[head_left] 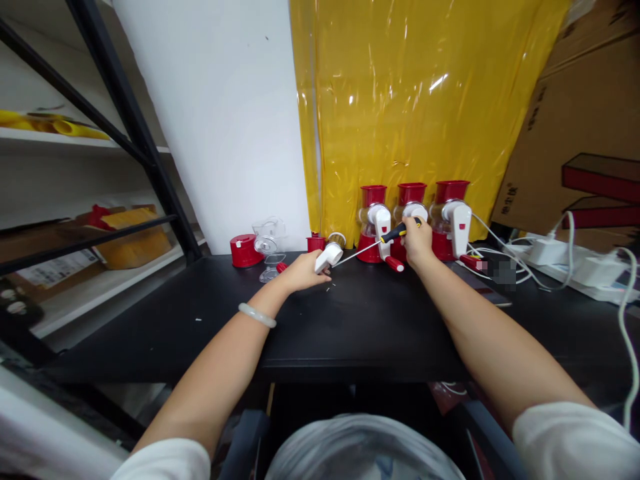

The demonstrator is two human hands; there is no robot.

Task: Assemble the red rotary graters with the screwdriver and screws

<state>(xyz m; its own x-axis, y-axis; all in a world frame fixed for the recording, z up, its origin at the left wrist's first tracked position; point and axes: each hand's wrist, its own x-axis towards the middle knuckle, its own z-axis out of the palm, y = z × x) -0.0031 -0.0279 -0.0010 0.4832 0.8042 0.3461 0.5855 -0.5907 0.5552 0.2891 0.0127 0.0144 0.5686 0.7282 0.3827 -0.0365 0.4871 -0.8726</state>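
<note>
My left hand (pixel 303 272) rests on the black table (pixel 350 327) and is closed around a white plastic handle part (pixel 329 257). My right hand (pixel 417 241) grips the black and yellow handle of a screwdriver (pixel 380 241). The screwdriver's thin shaft slants down to the left, with its tip at the white part. Three red and white hand-crank grinders (pixel 413 217) stand in a row at the back of the table, just behind my right hand. A few tiny screws lie on the table near my left hand.
A red lid (pixel 243 251) and clear plastic parts (pixel 270 243) lie at the back left. A white power strip (pixel 565 267) with plugs and cables sits at the right. Yellow plastic sheeting, cardboard boxes and a metal shelf rack (pixel 130 127) surround the table.
</note>
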